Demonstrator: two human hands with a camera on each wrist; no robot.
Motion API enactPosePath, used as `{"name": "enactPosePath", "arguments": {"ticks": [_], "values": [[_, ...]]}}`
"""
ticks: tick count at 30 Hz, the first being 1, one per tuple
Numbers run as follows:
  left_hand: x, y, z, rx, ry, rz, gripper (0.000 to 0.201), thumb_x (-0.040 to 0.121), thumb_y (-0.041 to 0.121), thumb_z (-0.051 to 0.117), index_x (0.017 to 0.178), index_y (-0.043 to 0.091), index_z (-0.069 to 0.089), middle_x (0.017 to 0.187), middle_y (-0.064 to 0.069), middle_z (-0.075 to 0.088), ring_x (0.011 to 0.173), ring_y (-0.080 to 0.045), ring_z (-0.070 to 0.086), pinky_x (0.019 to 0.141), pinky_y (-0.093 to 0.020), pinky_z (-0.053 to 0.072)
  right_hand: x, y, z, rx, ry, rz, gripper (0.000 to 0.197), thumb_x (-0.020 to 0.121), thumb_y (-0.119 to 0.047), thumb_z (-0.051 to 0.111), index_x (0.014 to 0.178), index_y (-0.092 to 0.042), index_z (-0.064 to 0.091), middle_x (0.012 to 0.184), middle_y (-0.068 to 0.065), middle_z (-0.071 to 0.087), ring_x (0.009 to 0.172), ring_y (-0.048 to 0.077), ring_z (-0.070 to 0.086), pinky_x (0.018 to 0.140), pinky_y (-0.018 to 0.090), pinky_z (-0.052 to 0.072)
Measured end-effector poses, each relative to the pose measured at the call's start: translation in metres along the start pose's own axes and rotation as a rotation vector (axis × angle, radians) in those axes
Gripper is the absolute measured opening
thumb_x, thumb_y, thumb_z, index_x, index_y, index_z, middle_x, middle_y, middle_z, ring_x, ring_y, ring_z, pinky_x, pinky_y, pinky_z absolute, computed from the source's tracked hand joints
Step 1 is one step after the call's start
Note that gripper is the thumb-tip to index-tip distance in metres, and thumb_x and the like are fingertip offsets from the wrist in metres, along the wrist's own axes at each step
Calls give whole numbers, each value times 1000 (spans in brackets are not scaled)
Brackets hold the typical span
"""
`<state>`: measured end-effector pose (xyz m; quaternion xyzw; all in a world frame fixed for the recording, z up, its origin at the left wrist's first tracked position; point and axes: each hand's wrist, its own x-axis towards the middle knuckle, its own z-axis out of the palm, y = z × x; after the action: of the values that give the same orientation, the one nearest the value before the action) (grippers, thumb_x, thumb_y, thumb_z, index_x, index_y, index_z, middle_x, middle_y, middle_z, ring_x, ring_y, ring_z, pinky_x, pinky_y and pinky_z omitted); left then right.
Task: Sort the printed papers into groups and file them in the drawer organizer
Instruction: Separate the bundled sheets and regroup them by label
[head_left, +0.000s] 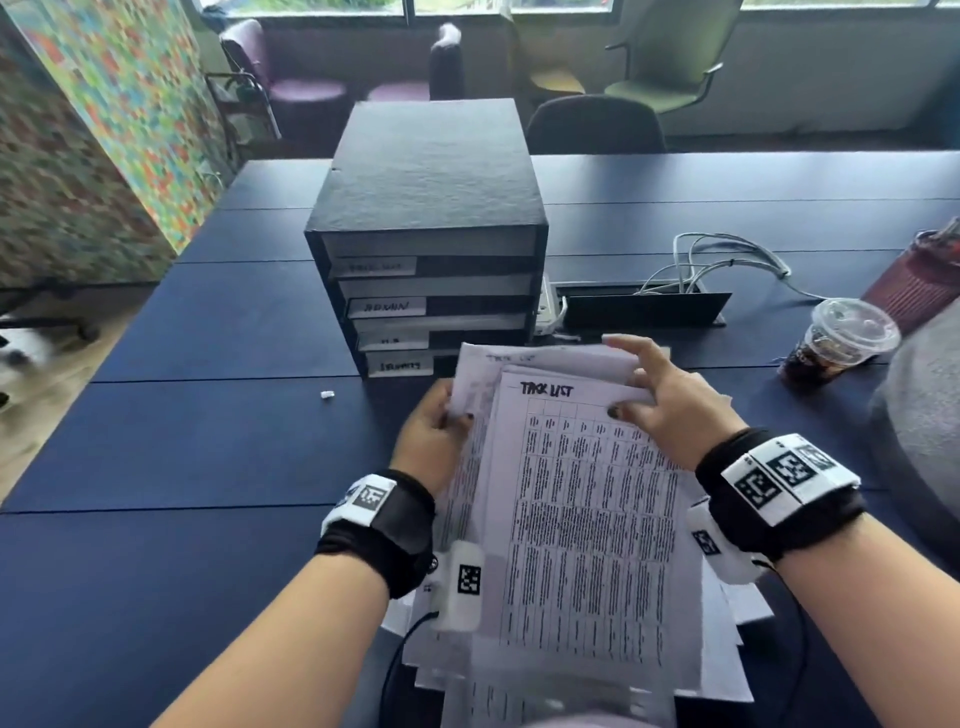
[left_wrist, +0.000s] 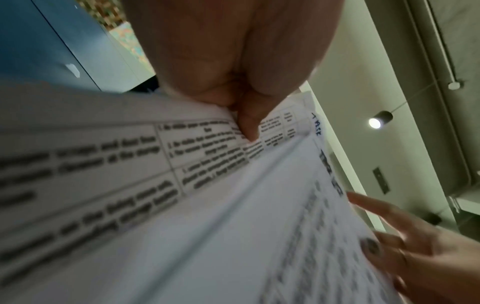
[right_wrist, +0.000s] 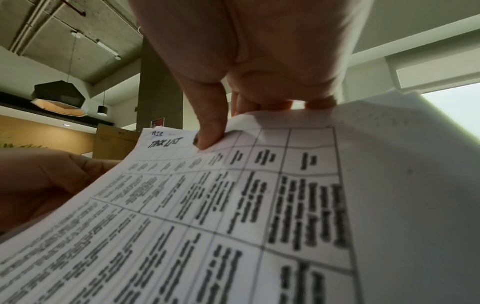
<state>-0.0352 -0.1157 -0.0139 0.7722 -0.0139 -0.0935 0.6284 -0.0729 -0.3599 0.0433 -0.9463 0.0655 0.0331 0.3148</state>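
While both hands (head_left: 434, 431) grip, papers (head_left: 582, 509) between fingers (head_left: 626, 413)

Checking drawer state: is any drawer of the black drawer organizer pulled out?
No, all four labelled drawers of the black drawer organizer sit flush with its front in the head view.

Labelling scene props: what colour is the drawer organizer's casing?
Black drawer organizer, with white label strips; clearest in the head view.

Iced drink in a lidded plastic cup (head_left: 841, 340), white cables (head_left: 727, 260) (loosely tangled), green chair (head_left: 670, 57), maroon bottle (head_left: 919, 280)
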Motion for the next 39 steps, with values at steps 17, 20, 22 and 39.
{"name": "enactPosePath", "arguments": {"ticks": [17, 20, 22, 39], "values": [[-22, -17, 22, 17, -282, -157, 36, 99, 23, 47, 132, 38, 45, 120, 14, 61, 109, -6, 57, 83, -12, 42, 17, 4, 42, -282, 72, 91, 15, 88, -33, 57, 103, -29, 59, 99, -4, 54, 105, 21, 49, 95, 38, 34], [-14, -26, 20, 10, -248, -195, 39, 98, 9, 46, 125, 36, 52, 109, 9, 67, 99, -6, 61, 83, -16, 47, 16, 7, 44, -359, 87, 46, 25, 85, -41, 60, 109, -32, 58, 113, -3, 41, 115, 21, 36, 102, 40, 25], [-10, -33, 20, -67, -254, -221, 39, 96, 4, 48, 113, 38, 56, 108, 9, 68, 100, -8, 63, 88, -22, 47, 18, 6, 43, -377, 29, 8, 32, 85, -43, 60, 114, -30, 55, 122, -4, 44, 118, 20, 38, 110, 41, 20], [41, -67, 6, 147, -20, -361, 19, 93, 17, 49, 104, 25, 62, 111, 1, 66, 104, -15, 60, 96, -28, 44, 13, 38, 87, -366, -27, -133, 17, 90, -34, 56, 106, -32, 63, 102, -12, 62, 102, 16, 55, 100, 39, 30]]}}
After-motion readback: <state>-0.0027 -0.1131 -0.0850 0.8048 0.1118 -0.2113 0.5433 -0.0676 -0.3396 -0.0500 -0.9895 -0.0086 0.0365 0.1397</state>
